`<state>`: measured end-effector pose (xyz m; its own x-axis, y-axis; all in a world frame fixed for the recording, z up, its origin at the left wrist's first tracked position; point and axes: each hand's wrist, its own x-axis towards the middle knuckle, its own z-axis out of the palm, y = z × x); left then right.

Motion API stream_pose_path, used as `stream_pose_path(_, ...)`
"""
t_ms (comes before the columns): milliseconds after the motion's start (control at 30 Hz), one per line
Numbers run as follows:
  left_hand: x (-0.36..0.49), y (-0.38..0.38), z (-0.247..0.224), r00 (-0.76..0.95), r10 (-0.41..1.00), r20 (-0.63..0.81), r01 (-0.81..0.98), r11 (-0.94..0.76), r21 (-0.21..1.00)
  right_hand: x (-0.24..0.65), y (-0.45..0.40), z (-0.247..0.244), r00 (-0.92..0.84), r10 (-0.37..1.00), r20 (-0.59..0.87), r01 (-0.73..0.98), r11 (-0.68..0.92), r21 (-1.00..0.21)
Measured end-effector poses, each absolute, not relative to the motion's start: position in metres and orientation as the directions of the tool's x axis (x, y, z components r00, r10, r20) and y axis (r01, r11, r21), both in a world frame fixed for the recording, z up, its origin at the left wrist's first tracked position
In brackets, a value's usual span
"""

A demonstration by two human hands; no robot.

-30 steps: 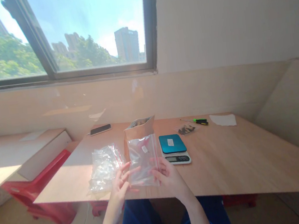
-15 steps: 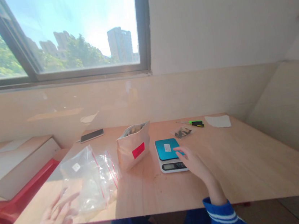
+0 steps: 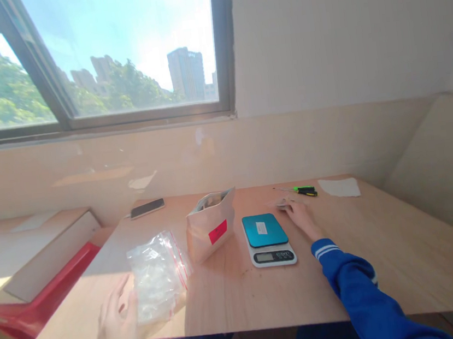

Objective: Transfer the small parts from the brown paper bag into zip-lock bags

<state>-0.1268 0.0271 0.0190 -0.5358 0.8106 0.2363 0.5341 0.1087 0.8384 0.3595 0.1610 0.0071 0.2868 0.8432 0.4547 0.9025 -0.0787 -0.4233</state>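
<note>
My left hand (image 3: 118,317), fingers bent together, is at the left edge of a stack of clear plastic bags (image 3: 155,280) with red zip lines and appears to pinch that edge. My right hand (image 3: 301,216) reaches past the scale, its fingers closed on a small clear bag (image 3: 280,204) with dark pieces, mostly hidden by the fingers. Between the hands, an upright kraft pouch (image 3: 201,236) with a red label has its top open. To its right sits a white kitchen scale (image 3: 254,257) with a blue plate (image 3: 264,236) bearing a small white sticker.
A phone (image 3: 147,208) lies at the back left of the wooden table (image 3: 235,306). Green-and-black tools (image 3: 305,190) and a white paper (image 3: 339,187) are at the back right. A red stool (image 3: 65,288) stands left of the table, below a window (image 3: 128,44).
My right hand has gone from the scale plate to the small bag behind it. My left hand has moved right and its fingers have closed in. The spread-out large clear bag now lies bunched on the stack.
</note>
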Motion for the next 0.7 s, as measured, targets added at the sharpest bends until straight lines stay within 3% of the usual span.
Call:
stream_pose_path(133,-0.098,0.015,0.044,-0.634,0.743,0.217,0.430,0.105,0.896,0.351,0.112,0.045,0.418,0.755,0.505,0.861,-0.152,-0.485)
stream_pose_path(167,-0.087,0.014,0.048,-0.625,0.739,0.251,0.405,0.032,0.914,0.345,0.092,0.053,0.489,0.689,0.535,0.807,-0.125,-0.577)
stream_pose_path(300,-0.028,0.011,0.048,-0.297,0.918,0.265,0.283,-0.180,0.942,0.305,0.013,0.065,0.681,0.511,0.524,0.555,0.106,-0.825)
stream_pose_path(400,0.018,0.005,0.042,0.048,0.982,0.182,0.187,-0.188,0.964,0.266,-0.017,0.057,0.676,0.636,0.372,0.342,0.176,-0.923)
stream_pose_path(500,0.044,-0.004,0.040,0.271,0.952,0.144,0.125,-0.183,0.975,0.233,-0.017,0.048,0.548,0.790,0.277,0.216,0.186,-0.959)
stream_pose_path(600,0.043,-0.008,0.041,0.368,0.921,0.130,0.091,-0.175,0.980,0.213,-0.007,0.046,0.485,0.831,0.273,0.175,0.214,-0.961)
stream_pose_path(700,0.029,-0.005,0.041,0.361,0.930,0.069,0.096,-0.111,0.989,0.202,0.002,0.042,0.438,0.866,0.243,0.129,0.207,-0.970)
